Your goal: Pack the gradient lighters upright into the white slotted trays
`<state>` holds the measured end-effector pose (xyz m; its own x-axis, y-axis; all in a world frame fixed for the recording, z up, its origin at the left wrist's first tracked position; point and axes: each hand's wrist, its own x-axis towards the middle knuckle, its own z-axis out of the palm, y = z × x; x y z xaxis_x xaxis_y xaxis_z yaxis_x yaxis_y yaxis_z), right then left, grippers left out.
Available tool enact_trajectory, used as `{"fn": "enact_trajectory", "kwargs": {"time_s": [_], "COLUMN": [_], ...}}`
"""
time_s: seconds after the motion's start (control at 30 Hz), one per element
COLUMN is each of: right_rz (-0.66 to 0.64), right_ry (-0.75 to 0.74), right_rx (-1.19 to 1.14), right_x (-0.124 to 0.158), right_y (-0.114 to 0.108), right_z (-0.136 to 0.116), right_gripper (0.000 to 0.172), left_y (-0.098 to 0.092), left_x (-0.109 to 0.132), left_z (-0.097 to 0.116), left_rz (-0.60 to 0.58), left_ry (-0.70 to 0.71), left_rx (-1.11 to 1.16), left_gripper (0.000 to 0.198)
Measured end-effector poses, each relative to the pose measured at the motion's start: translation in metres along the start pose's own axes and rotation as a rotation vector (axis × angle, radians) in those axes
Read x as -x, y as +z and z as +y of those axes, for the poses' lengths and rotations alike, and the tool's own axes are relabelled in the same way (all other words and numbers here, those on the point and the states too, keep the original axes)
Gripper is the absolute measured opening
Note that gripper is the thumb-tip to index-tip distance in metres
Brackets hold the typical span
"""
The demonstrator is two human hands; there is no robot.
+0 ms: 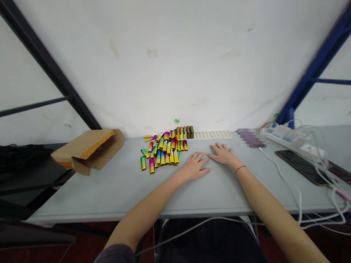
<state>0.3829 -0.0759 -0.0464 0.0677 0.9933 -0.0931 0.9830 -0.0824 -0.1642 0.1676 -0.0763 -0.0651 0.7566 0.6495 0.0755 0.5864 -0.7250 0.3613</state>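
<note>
Spread flat, my left hand point(193, 168) and right hand point(224, 155) on grey tabletop point(109, 197) | metallic rainbow tubes point(163, 158) heaped left of and beyond my left hand | upright tubes point(185, 132) at left end of white holed tray point(212, 135), by wall point(175, 73) | brown carton point(89, 143) farther left | black phone point(301, 166) right

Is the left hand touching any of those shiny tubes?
Apart. The head view shows a strip of bare grey table between the left hand and the nearest shiny tubes.
</note>
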Motion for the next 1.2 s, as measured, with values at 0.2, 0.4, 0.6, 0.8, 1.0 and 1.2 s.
{"fn": "enact_trajectory", "kwargs": {"time_s": [0.2, 0.4, 0.6, 0.8, 1.0, 1.2], "right_rz": [-0.004, 0.003, 0.299, 0.34, 0.373, 0.234], "right_ry": [0.005, -0.003, 0.002, 0.13, 0.138, 0.043], "right_rx": [0.015, 0.017, -0.071, -0.012, 0.176, 0.268], "right_x": [0.0, -0.001, -0.025, -0.037, -0.016, 0.011], "right_y": [-0.001, 0.001, 0.005, 0.01, -0.001, -0.02], "right_z": [-0.002, 0.0, 0.022, 0.034, 0.01, -0.019], "right_gripper": [0.066, 0.07, 0.053, 0.063, 0.046, 0.036], "left_y": [-0.006, -0.008, -0.008, -0.012, -0.01, -0.011], "left_x": [0.002, 0.001, 0.0, 0.001, 0.002, 0.002], "left_z": [0.004, -0.001, -0.003, 0.001, 0.0, -0.003], "left_rz": [-0.045, -0.069, -0.072, -0.11, -0.078, 0.016], "left_ry": [-0.047, -0.026, -0.026, -0.048, -0.03, 0.084], "left_rx": [-0.062, -0.123, -0.126, -0.114, -0.128, -0.147], "left_gripper": [0.068, 0.064, 0.063, 0.065, 0.065, 0.053]}}
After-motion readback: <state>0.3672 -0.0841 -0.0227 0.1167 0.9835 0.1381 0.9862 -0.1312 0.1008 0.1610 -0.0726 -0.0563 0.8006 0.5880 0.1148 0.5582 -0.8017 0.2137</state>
